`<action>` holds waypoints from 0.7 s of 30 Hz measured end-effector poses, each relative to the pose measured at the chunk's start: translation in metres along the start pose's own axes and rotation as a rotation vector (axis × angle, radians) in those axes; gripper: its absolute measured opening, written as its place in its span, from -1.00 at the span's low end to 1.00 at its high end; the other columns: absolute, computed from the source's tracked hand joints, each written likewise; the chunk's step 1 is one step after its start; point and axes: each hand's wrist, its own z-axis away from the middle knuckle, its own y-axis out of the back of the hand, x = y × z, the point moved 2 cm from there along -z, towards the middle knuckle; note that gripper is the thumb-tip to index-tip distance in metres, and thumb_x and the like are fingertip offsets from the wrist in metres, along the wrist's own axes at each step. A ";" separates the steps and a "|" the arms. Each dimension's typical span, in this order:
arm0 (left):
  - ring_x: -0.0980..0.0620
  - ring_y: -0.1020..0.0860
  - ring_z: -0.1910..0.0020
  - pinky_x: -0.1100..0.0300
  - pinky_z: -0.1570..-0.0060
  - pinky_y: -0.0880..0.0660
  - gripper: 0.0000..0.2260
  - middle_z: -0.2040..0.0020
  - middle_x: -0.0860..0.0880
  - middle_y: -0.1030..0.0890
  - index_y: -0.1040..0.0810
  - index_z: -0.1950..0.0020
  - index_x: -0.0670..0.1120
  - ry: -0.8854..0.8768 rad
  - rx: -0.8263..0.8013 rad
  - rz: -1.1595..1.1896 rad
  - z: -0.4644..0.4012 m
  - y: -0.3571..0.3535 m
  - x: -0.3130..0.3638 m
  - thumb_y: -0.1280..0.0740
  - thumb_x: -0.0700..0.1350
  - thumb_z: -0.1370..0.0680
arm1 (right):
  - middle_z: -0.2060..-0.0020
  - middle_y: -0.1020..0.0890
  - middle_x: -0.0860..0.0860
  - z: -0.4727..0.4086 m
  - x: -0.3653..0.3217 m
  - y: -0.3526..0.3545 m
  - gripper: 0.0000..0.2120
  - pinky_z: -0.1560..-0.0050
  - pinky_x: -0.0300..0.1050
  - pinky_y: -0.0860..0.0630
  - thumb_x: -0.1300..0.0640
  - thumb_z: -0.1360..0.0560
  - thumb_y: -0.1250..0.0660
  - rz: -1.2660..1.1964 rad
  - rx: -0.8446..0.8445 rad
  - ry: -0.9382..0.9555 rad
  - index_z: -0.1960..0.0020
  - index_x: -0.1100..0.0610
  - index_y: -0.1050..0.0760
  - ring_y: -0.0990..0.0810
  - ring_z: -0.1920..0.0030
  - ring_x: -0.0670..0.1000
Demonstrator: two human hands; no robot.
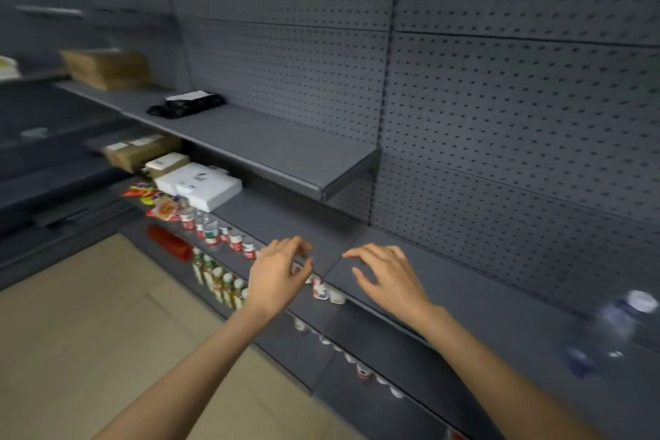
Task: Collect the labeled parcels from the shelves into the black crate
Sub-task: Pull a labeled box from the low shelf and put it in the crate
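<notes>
dark grey pegboard wall (pixel 500 89) rose beyond the fingers, w/ grey metal shelves (pixel 271 146) up and left of them; beige tiled floor (pixel 89 314) lay below-left. dim, even light.

You can't read any text: labels on the white parcels (pixel 203 186) at ten o'clock are blurred.

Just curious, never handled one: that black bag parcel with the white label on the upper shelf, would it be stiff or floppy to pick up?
Probably floppy: the black bag parcel lies slumped and wrinkled on the upper shelf, not boxy. Its film looks glossy, so it may be a bit slippery. It seems flat and thin, so likely light, though blur hides its contents.
</notes>
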 end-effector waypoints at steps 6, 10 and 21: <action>0.03 -0.49 0.21 0.16 0.20 -0.37 -0.82 0.22 0.11 -0.57 -0.49 0.12 0.01 0.165 0.067 -0.155 0.031 0.067 -0.083 -0.20 0.07 -0.41 | 0.04 -0.60 -0.15 -0.072 -0.072 -0.073 -0.72 -0.02 -0.23 -0.25 0.01 -0.47 -0.15 -0.144 -0.050 0.170 -0.11 -0.03 -0.54 -0.53 0.04 -0.10; 0.02 -0.50 0.19 0.14 0.21 -0.41 -0.78 0.21 0.10 -0.57 -0.50 0.11 0.03 0.279 0.139 -0.220 0.051 0.110 -0.130 -0.16 0.10 -0.39 | -0.01 -0.60 -0.15 -0.108 -0.122 -0.110 -0.72 -0.07 -0.17 -0.30 0.00 -0.50 -0.16 -0.192 -0.095 0.289 -0.14 -0.04 -0.53 -0.54 0.01 -0.09; 0.05 -0.51 0.18 0.14 0.17 -0.41 -0.89 0.21 0.14 -0.56 -0.50 0.09 0.03 0.446 0.251 -0.298 0.061 0.168 -0.206 -0.27 0.01 -0.44 | -0.07 -0.58 -0.17 -0.195 -0.201 -0.175 -0.76 -0.11 -0.20 -0.23 0.10 -0.54 -0.26 -0.270 -0.194 0.502 -0.20 -0.06 -0.49 -0.51 -0.10 -0.13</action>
